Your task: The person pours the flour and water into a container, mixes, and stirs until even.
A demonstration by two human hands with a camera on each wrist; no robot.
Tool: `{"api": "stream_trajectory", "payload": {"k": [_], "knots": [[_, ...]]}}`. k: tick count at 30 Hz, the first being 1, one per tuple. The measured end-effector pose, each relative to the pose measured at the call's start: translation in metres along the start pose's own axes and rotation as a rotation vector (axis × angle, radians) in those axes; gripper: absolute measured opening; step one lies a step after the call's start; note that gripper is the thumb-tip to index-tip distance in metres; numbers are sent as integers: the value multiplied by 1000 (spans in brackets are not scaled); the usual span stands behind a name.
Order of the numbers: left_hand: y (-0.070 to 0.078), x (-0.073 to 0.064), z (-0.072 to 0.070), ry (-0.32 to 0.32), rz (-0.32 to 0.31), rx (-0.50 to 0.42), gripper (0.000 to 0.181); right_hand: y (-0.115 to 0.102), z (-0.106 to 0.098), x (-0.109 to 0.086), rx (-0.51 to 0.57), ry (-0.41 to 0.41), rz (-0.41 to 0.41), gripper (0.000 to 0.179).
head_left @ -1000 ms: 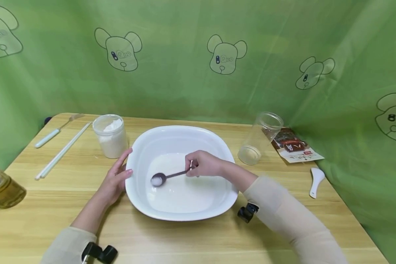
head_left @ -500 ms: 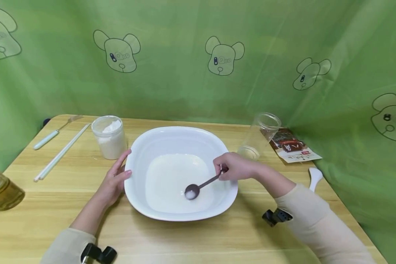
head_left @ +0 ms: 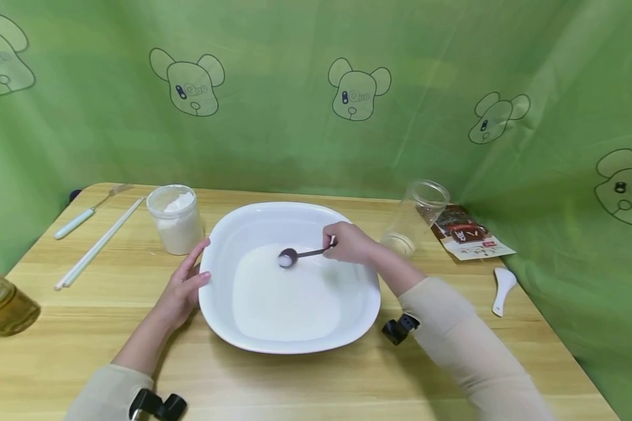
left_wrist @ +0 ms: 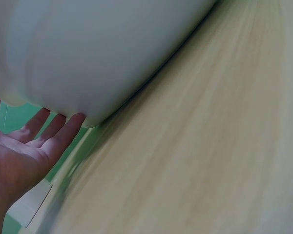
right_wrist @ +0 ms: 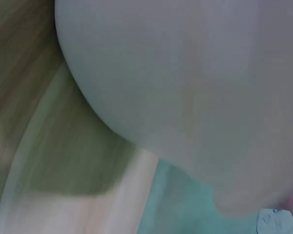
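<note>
A large white basin [head_left: 289,217] stands mid-table with a milky white layer [head_left: 287,304], likely liquid, across its bottom. My left hand [head_left: 181,289] rests against its left side, thumb and index finger at the rim. In the left wrist view, the straight fingers [left_wrist: 63,136] touch the basin's outer wall. Reaching over the right rim, my right hand [head_left: 350,242] pinches the handle of a dark brown spoon [head_left: 311,253]. The round spoon bowl points left over the white layer, with a little white inside. The right wrist view shows mostly the basin's outside.
Behind left is an open jar of white powder [head_left: 179,231], with chopsticks [head_left: 100,242] and a blue-handled fork [head_left: 76,223] beside it. A bottle of amber liquid [head_left: 5,304] is far left. Rightward are a clear plastic jar [head_left: 416,213], brown packet [head_left: 466,234] and white spoon [head_left: 502,289].
My right hand first moved right with the spoon toward the basin's right side, then back left and farther away from me. The left hand and the basin have stayed in place.
</note>
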State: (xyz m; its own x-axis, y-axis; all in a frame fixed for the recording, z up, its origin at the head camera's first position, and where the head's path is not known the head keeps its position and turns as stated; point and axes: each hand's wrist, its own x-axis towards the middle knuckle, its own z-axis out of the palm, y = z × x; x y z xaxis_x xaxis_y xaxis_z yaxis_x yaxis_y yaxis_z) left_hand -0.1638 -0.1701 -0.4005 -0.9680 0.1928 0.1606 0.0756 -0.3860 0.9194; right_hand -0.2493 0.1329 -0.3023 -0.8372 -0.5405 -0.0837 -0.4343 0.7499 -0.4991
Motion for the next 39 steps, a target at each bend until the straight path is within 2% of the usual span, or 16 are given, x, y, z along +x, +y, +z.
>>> {"api": "stream_trajectory", "payload": {"k": [5,9,12,15,18,22,28,32,35,39], "knots": [[1,-1,0,9,-7,7,59,-13,17,12,138,-87,25,8],[0,-1,0,8,-10,8,59,-24,26,8,212,-197,-18,8],[-1,0,0,5,-8,7,60,-28,26,-2,225,-266,-55,9],[-2,0,1,5,-7,8,59,-25,20,-15,164,-283,-82,10],[-1,1,1,6,-7,10,59,-18,9,-26,67,-248,-81,12],[1,0,1,10,-11,12,59,-6,-6,-37,-49,-141,-29,14],[3,-1,2,17,-12,18,60,6,-14,-28,-173,3,33,12],[2,-1,1,6,-10,12,60,5,-7,-12,-160,59,35,11],[1,-1,1,6,-12,10,60,1,1,1,-101,78,12,10],[1,-1,1,10,-13,9,60,-6,15,14,2,57,-23,9]]}}
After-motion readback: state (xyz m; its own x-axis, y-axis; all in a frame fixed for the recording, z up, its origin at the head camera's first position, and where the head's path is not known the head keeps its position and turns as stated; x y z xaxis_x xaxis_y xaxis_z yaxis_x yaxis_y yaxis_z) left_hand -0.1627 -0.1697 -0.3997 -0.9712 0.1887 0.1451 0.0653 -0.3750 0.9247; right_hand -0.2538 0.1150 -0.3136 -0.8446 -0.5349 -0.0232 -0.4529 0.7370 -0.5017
